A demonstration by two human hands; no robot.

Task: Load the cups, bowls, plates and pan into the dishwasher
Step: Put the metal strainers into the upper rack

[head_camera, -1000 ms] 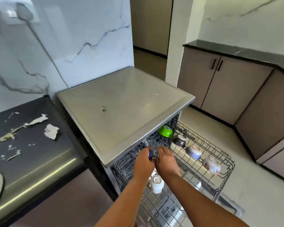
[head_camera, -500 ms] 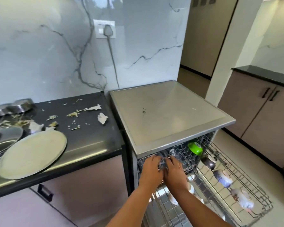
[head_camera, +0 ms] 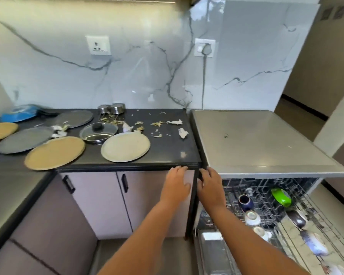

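Both hands hang empty in front of the counter edge: my left hand (head_camera: 176, 183) with fingers spread, my right hand (head_camera: 211, 186) beside it near the dishwasher's (head_camera: 266, 143) left corner. The pulled-out upper rack (head_camera: 266, 197) holds a dark blue cup (head_camera: 245, 201), a white cup (head_camera: 252, 218), a green bowl (head_camera: 281, 197) and other bowls along its right side. On the black counter (head_camera: 167, 151) lie a pale plate (head_camera: 125, 146), a tan plate (head_camera: 55, 152), grey plates (head_camera: 26, 138), a lidded pan (head_camera: 98, 132) and small steel bowls (head_camera: 112, 108).
Food scraps and torn paper (head_camera: 179, 130) litter the counter's right part. A blue lid or dish (head_camera: 19, 113) sits at the back left. Cabinet doors with black handles (head_camera: 124, 182) are below the counter. The open dishwasher door (head_camera: 213, 253) lies low at my right.
My view swung left from the dishwasher rack to the counter. Both hands left the rack, where they were handling a dark blue cup, and now hover empty by the counter edge.
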